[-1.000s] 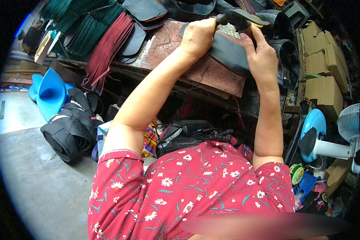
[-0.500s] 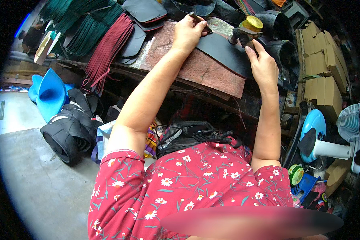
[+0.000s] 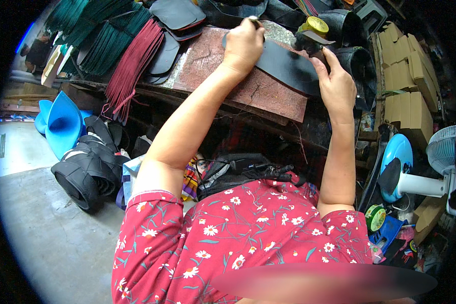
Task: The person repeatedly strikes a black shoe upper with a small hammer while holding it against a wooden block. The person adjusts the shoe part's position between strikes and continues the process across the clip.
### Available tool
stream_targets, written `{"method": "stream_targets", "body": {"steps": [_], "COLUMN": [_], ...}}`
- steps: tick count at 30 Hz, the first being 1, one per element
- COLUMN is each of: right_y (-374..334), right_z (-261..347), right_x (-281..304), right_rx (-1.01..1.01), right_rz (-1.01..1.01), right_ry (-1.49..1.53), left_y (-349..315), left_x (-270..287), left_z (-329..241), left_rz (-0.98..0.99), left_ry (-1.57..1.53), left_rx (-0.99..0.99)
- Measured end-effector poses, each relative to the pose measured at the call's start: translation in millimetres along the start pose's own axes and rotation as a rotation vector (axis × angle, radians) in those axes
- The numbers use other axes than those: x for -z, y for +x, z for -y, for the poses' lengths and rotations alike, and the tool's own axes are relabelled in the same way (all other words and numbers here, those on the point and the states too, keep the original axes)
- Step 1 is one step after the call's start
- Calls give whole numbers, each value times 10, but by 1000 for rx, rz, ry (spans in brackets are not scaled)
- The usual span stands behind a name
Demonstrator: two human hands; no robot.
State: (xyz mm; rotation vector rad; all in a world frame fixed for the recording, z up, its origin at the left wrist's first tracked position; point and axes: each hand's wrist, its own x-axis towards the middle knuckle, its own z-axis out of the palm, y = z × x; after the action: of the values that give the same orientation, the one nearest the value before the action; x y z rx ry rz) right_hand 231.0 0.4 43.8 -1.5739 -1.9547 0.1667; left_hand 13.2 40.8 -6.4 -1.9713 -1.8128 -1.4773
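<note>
A long black sheet [image 3: 288, 67], smooth and curved at its edge, lies on a reddish board [image 3: 215, 53] on the workbench. My left hand [image 3: 244, 48] is closed over the sheet's left part. A bit of something dark shows at the top of its fist, too little to name. My right hand [image 3: 337, 86] grips a dark tool with a flat greyish head [image 3: 315, 38], above the sheet's right end. The tool's exact kind is not clear. Close behind it stands a yellow round tin [image 3: 316, 24].
Bundles of dark green strips [image 3: 106, 43] and red strips [image 3: 134, 63] hang over the bench at left, beside black sole-shaped pieces [image 3: 177, 12]. Cardboard boxes [image 3: 408, 109] are stacked at right, above a white fan [image 3: 442, 147]. Black rolled pieces [image 3: 86, 172] lie on the floor.
My left hand has turned, and the dark piece that stuck out of it is now mostly hidden. The tool in my right hand has tilted, showing its flat greyish head.
</note>
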Motion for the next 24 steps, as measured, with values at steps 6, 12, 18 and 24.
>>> {"method": "stream_targets", "body": {"steps": [6,12,18,24], "right_y": [-14,-20,-28,-36], "right_z": [-95,231,169,-96], "right_x": [-47,334,108,-3], "right_rx": [-8,192,33,-36], "right_rz": [25,-193,-12,-66], "right_ry": [-52,442,151,55], "left_y": [19,-11,-18,39], "left_x": [-58,-23,-83,-120], "left_z": [185,67,-154,96], "left_rz": [60,82,106,78], "left_ry": [-799,-281,38,-883], "left_rx": [456,80,-274,505]}}
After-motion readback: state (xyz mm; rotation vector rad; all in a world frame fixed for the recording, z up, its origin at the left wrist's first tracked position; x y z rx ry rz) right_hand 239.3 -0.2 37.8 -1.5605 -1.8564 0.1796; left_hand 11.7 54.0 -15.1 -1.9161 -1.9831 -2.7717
